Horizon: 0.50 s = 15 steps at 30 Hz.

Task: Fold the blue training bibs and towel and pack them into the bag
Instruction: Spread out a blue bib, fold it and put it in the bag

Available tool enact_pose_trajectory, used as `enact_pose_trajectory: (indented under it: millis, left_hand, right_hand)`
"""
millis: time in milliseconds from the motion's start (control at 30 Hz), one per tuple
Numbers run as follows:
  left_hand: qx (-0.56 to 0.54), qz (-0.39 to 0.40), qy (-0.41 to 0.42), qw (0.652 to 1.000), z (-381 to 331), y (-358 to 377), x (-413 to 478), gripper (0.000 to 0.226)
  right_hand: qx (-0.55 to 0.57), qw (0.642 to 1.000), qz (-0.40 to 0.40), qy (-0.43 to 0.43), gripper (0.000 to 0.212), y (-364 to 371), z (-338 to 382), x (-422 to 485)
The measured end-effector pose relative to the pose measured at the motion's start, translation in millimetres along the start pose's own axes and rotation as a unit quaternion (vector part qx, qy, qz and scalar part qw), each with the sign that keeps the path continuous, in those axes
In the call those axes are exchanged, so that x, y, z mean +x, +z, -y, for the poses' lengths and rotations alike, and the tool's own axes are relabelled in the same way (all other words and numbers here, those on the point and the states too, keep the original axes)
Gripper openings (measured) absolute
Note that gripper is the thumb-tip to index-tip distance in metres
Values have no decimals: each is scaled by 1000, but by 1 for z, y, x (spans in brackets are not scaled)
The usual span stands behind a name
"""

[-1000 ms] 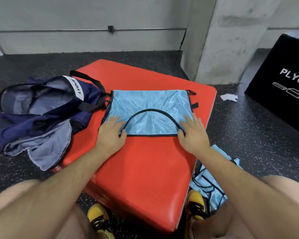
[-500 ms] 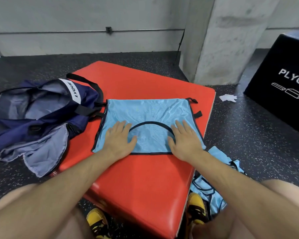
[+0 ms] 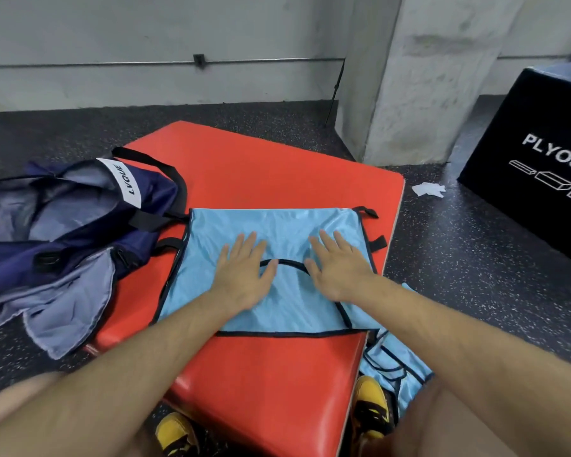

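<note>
Blue bib (image 3: 277, 225) lies spread on the red pad (image 3: 277, 166), near edge at the pad's front. Your left hand (image 3: 244, 275) and right hand (image 3: 340, 272) are both flat on it, fingers straight and splayed, holding nothing, one on each side of the black neck trim (image 3: 287, 261)

Step looks like smoothing before the first fold. To do it well:
- press with whole palms and sweep outward from the middle, since the shiny fabric shows ripples between your hands and will probably slide on the pad
- square the black-edged sides before folding; the near right corner hangs past the pad edge, so pull it back on
- tuck the side straps (image 3: 378, 241) inward so they don't stick out of the finished fold
- fold side to side first, then in half, small enough for the bag mouth

Bag (image 3: 80, 219) sits just left of the bib, unzipped and gaping, part on the pad and part on the floor, so it's a short reach. Other bibs (image 3: 393, 357) are heaped on the floor by your right shoe, not folded. Grey cloth (image 3: 70, 311) by the bag may be the towel or the bag's lining, can't tell

Nothing looks packed yet, so this is early in the task
</note>
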State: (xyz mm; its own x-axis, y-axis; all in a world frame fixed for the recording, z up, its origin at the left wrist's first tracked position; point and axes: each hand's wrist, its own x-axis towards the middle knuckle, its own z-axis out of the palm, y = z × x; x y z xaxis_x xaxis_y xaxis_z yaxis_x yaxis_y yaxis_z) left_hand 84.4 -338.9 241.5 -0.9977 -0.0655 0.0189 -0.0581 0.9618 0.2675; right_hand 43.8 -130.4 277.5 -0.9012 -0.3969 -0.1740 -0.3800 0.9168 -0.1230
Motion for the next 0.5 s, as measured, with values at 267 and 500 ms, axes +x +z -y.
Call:
enact_pose_trajectory:
  millis: [267,500]
  left_hand:
    - [2,42,49,998,-52,3,91,62]
    - [22,56,31,998,-44,28,89,66]
  right_hand:
    - [-1,999,-39,18,61,-11,-22,59]
    - [79,995,-60,19,55,-6,-61,73]
